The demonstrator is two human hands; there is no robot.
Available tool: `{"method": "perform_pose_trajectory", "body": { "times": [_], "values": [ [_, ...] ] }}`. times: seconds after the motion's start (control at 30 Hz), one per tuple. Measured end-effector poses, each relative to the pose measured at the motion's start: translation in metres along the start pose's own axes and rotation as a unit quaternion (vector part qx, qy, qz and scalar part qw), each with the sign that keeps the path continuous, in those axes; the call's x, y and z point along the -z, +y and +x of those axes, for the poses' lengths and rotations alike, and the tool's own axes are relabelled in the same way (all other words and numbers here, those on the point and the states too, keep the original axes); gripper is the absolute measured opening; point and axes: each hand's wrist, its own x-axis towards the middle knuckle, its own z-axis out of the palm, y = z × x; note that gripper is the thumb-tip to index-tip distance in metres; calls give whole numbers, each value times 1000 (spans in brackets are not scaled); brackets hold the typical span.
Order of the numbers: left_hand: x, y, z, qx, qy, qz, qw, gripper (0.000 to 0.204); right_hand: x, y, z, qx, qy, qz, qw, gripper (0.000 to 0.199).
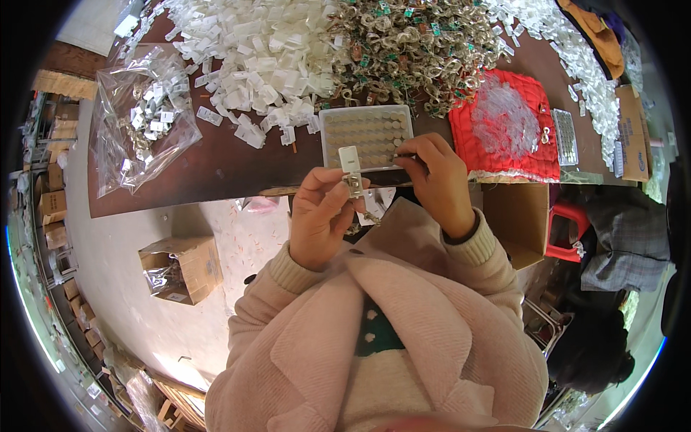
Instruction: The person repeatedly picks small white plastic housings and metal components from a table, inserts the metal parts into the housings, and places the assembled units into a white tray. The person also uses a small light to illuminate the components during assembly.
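My left hand (318, 217) pinches the white case (348, 158) by the near edge of the worktop (230, 173). My right hand (440, 183) is at the tray's (324, 140) near right corner; I can't tell if it holds a disc (368, 134). I think I'm picking one; next needs a soft pinch.

Before you, a dark brown desk (248, 164) spans the far side over a pale floor (119, 273). On your left, an open cardboard box (204, 268) stands on that floor, and stacked cartons (53, 207) line the far-left edge. On your right you have another open carton (520, 219), a red stool (560, 229) and grey checked cloth (626, 241). Bright light whitens the floor at near left.
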Motion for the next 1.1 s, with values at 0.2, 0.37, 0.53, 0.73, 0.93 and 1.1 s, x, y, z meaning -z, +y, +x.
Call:
{"method": "perform_pose_trajectory", "body": {
  "times": [0.2, 0.37, 0.53, 0.73, 0.93, 1.1],
  "values": [
    [-4, -7, 4, -33, -50, -17, 998, 17, -2, -37, -5, 111, 47, 99, 988, 22],
    [-3, -7, 2, -54, -23, -4, 998, 17, -5, -44, 1, 150, 21, 104, 983, 22],
    [0, -6, 0, -49, 8, 11, 999, 16, -4, -45, 3, 119, -25, 119, 985, 21],
    [5, 1, -1, -49, -14, 60, 997, 16, -2, -51, 2, -80, -79, 271, 956, 17],
    [9, 8, 0, -4, -42, -46, 998, 12, -20, -57, 2, 147, 75, 114, 980, 19],
    [9, 5, -1, -14, -32, -47, 998, 12, -26, -53, 3, 172, 72, 113, 976, 20]
  ]
}}
